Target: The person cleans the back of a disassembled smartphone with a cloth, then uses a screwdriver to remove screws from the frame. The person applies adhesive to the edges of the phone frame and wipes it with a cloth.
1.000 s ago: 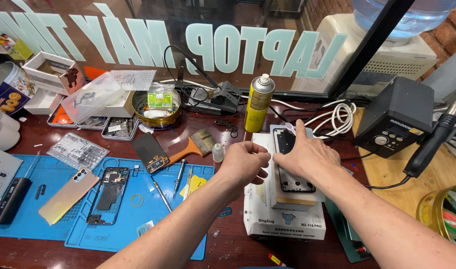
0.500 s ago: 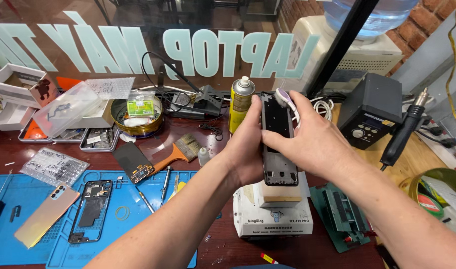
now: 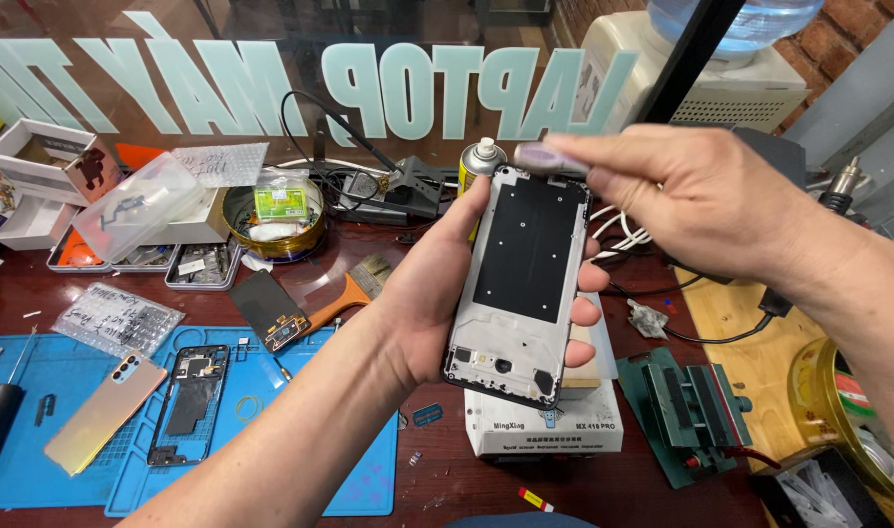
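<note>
Fingers of our left hand (image 3: pixel 437 303) wrap around a phone frame (image 3: pixel 520 284), holding it upright. Our right hand (image 3: pixel 691 200) pinches a small purple tool (image 3: pixel 549 156) at its top edge.

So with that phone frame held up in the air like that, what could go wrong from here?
1. The left hand alone grips the frame by its edges above the white box; a slip could drop it onto the box or bench.
2. The right hand holds a small blurred purple thing at the frame's top edge; pressing there might bend or scratch it.
3. The spray can stands just behind; a bump could topple it.
</note>
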